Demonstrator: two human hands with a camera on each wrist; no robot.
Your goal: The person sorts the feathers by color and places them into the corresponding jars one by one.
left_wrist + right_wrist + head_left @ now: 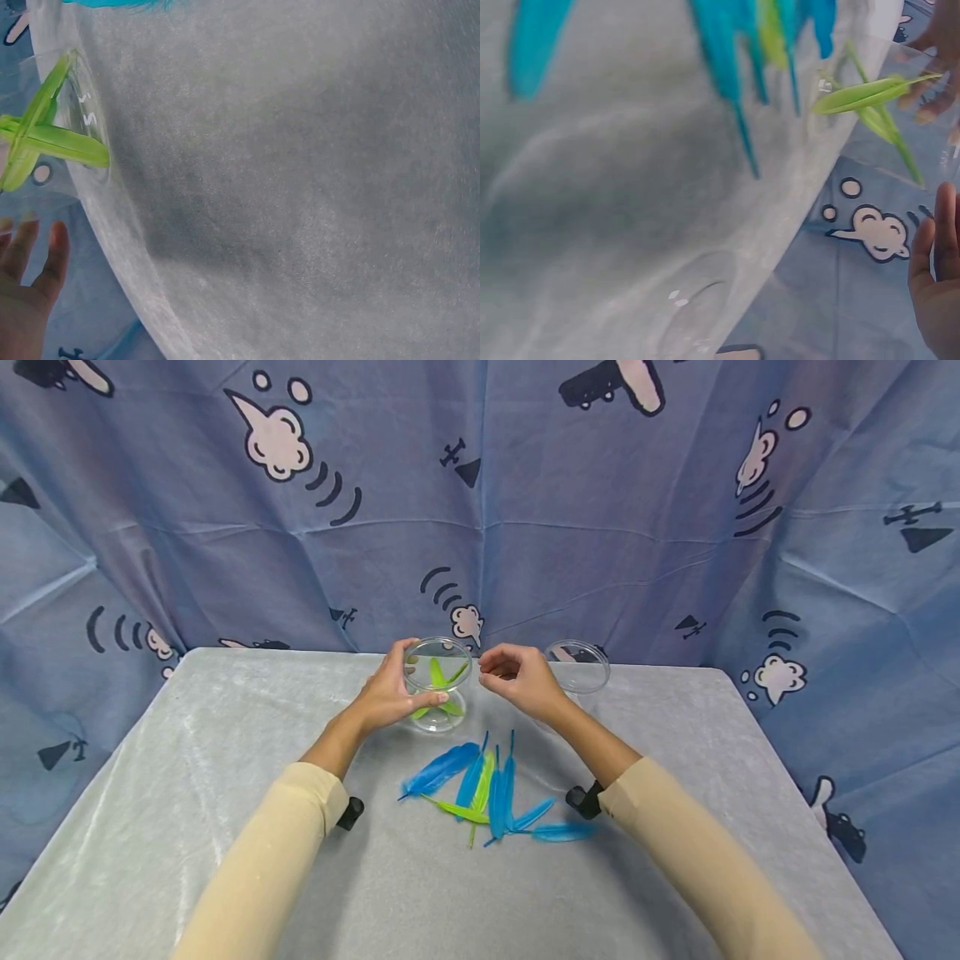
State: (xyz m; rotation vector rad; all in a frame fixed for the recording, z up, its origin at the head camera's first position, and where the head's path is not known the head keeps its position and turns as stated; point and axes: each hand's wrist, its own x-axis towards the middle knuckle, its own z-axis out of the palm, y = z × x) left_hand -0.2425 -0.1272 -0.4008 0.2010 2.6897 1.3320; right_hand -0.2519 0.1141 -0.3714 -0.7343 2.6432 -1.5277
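Note:
My left hand (384,695) grips a clear plastic cup (437,727), thumb across its near side and fingers behind. Several green feathers (438,673) lie crossed inside it, and they also show through the clear wall in the left wrist view. My right hand (525,679) hovers just right of that cup's rim, fingers loosely bent, with nothing visible in them. In the right wrist view, the green feathers (862,96) stand in the cup beyond my right fingers (945,217).
Blue feathers (441,768) and a few green feathers (482,781) lie loosely piled on the grey cloth-covered table (420,893). A second clear cup (581,689) stands behind my right wrist. A blue patterned curtain (405,552) hangs along the table's back edge.

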